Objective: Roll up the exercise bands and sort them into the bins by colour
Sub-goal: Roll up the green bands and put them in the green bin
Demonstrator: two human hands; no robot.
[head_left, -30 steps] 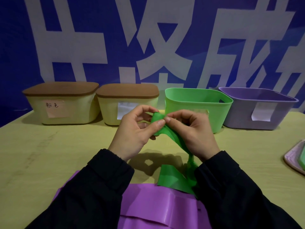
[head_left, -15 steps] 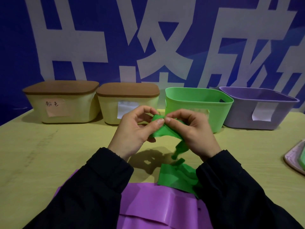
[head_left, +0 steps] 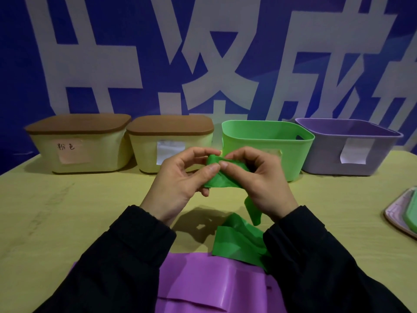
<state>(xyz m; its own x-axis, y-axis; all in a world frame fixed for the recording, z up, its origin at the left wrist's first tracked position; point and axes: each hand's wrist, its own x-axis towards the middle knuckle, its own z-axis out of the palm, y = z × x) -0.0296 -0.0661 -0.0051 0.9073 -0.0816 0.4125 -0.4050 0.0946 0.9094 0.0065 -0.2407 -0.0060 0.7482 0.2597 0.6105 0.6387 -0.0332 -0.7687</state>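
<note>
Two hands' grip, left hand [head_left: 180, 177] and right hand [head_left: 259, 179], pinched on one green band [head_left: 216, 180]; four bins behind.

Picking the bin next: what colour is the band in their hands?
Green, matching the green bin; the band shows clearly in the head view.

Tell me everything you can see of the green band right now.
The green band is a thin, flat, rubbery-looking strip. Its upper end is bunched between the left hand and right hand, both pinching it above the table. The rest hangs down, its creased tail lying on the table, overlapping the purple band.
</note>
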